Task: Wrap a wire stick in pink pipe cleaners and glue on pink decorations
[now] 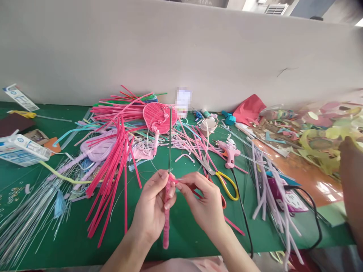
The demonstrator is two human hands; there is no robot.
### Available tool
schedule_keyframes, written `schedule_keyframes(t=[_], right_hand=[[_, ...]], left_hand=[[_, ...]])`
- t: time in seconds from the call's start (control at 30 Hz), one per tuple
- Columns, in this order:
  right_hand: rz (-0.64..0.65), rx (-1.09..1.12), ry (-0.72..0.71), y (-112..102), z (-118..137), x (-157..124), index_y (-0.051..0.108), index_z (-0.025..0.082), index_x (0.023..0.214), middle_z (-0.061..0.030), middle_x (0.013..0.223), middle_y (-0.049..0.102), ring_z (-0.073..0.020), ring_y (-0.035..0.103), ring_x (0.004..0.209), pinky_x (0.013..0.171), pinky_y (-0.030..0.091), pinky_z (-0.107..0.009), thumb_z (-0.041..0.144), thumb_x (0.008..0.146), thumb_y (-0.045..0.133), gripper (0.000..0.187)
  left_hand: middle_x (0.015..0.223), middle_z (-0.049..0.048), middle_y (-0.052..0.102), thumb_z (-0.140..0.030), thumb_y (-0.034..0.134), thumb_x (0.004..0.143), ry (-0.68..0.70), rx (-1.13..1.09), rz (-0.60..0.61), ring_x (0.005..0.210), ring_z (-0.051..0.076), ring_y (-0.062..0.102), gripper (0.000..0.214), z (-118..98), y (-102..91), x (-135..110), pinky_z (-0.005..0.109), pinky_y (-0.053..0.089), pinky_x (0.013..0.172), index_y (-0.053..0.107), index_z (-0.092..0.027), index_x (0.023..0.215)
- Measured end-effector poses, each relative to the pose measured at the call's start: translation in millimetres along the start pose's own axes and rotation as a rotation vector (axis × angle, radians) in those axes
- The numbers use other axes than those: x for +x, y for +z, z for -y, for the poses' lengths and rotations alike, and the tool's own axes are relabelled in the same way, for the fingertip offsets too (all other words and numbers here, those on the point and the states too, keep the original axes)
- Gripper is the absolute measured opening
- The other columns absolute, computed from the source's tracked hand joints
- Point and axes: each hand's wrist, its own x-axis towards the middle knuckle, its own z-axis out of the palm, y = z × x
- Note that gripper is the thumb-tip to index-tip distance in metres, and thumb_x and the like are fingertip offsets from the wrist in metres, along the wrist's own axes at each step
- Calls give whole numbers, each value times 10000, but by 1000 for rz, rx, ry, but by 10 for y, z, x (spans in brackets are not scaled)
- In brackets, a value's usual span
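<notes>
My left hand (150, 204) is closed around a thin rod (170, 147) held upright. The rod's lower part has a pink fuzzy wrapping (166, 230), while the upper part is bare and dark green. At the top edge of the wrapping, my right hand (205, 206) pinches a bright pink pipe cleaner (175, 180) between thumb and fingertips. Behind the rod lies a pink heart-shaped piece (151, 115) with coiled trim. Just beyond my right hand are scissors (227, 183) with yellow and red handles. My palm and fingers partly hide the wrapped section.
Pink pipe cleaners (113, 181) and silvery wires (31, 226) spread across the left of the green table (198, 241). To the right are a pink glue gun (231, 155) with a black cord, lilac pipe cleaners (262, 185) and paper scraps. Another person's arm (351, 189) reaches in at the right edge.
</notes>
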Motion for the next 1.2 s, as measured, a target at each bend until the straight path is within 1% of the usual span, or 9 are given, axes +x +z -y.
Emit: schedule_keyframes(t=[0.17, 0.37, 0.53, 0.6, 0.7, 0.87, 1.07, 1.13, 1.2], right_hand=[[253, 164, 1, -236, -22, 67, 709, 197, 785, -10, 737, 692, -123, 641, 672, 628, 523, -220, 221, 856, 722, 77], [425, 213, -11, -442, -46, 115, 739, 191, 795, -15, 726, 699, -105, 629, 648, 613, 501, -200, 256, 834, 753, 78], [520, 136, -14, -528, -14, 221, 750, 191, 798, -17, 739, 702, -94, 621, 639, 582, 482, -186, 257, 844, 743, 80], [552, 99, -34, -555, -4, 267, 754, 198, 812, -21, 756, 709, -100, 632, 658, 609, 496, -197, 254, 861, 725, 80], [588, 67, -62, -596, 3, 323, 760, 208, 835, -28, 788, 716, -114, 649, 713, 647, 509, -210, 256, 879, 702, 87], [633, 25, -84, -645, 11, 388, 764, 210, 853, -36, 790, 713, -129, 648, 740, 646, 513, -226, 283, 906, 665, 134], [659, 76, -102, -583, -63, 441, 760, 186, 810, -54, 784, 703, -136, 641, 740, 682, 522, -243, 306, 897, 676, 171], [717, 97, -90, -565, -113, 480, 769, 188, 824, -57, 789, 709, -143, 640, 762, 713, 522, -254, 320, 875, 702, 157], [831, 117, -49, -560, -155, 547, 776, 189, 829, -52, 786, 718, -144, 644, 771, 727, 520, -256, 342, 853, 724, 164]], left_hand=[[589, -8, 598, -232, 849, 689, -185, -77, 129, 393, 19, 426, 242, 9, -94, -64, 111, 310, 339, 640, -117, 648], [484, -5, 573, -279, 846, 687, -334, -43, 270, 311, 6, 379, 276, 75, -198, -103, 106, 250, 305, 631, -111, 652], [569, 11, 641, -265, 856, 672, -330, 15, 230, 332, 10, 440, 286, 68, -232, -152, 99, 254, 306, 606, -127, 674], [595, 2, 649, -273, 864, 663, -343, 32, 228, 328, 9, 450, 287, 70, -244, -164, 99, 252, 306, 638, -137, 774], [576, -34, 619, -280, 871, 655, -377, 52, 261, 325, 12, 455, 398, 80, -256, -173, 101, 250, 313, 640, -157, 955], [562, -64, 579, -262, 855, 675, -407, 59, 309, 337, 15, 449, 393, 67, -264, -183, 109, 225, 317, 535, -188, 890], [549, -53, 598, -297, 832, 682, -466, 121, 370, 329, 11, 403, 430, 76, -307, -210, 110, 227, 315, 443, -200, 838], [554, -46, 613, -286, 825, 666, -532, 167, 379, 337, 23, 418, 443, 82, -321, -229, 114, 236, 319, 441, -204, 873], [572, -46, 626, -244, 816, 633, -613, 230, 414, 342, 37, 436, 453, 59, -320, -241, 127, 253, 319, 459, -204, 907]])
